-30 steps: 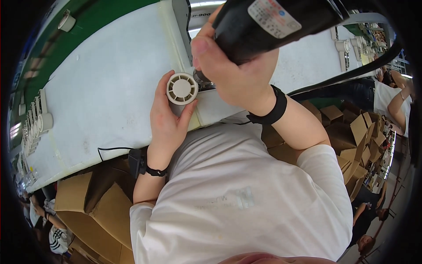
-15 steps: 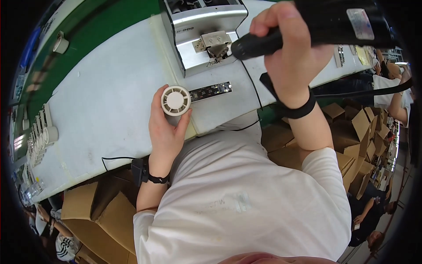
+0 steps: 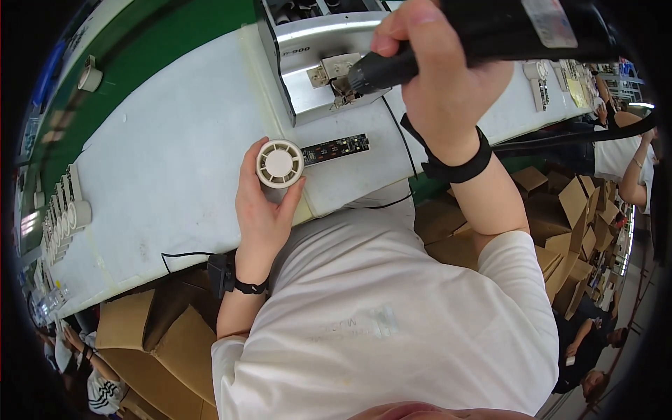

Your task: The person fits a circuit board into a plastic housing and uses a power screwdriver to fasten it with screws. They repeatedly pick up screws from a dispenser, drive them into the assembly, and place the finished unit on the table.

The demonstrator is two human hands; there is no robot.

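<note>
My left hand [image 3: 260,210] is closed round a white round part [image 3: 280,164] with a spoked, fan-like face, held over the table. A dark, narrow circuit board [image 3: 336,148] sticks out from it to the right. My right hand [image 3: 451,94] grips a black electric screwdriver [image 3: 483,35] held nearly level, a cable trailing at the right. The nose of the screwdriver is at the small metal outlet [image 3: 343,78] on the front of a silver screw feeder [image 3: 308,105]. Whether the bit touches a screw there is hidden.
The white table [image 3: 175,140] has a row of similar white parts [image 3: 70,213] at its left end and more parts [image 3: 539,84] at the right. Cardboard boxes [image 3: 154,329] stand below. A green surface [image 3: 203,35] lies beyond. Other people are at the sides.
My right hand has moved left and slightly up, bringing the screwdriver's nose over the feeder outlet. My left hand and the white part have barely moved.
</note>
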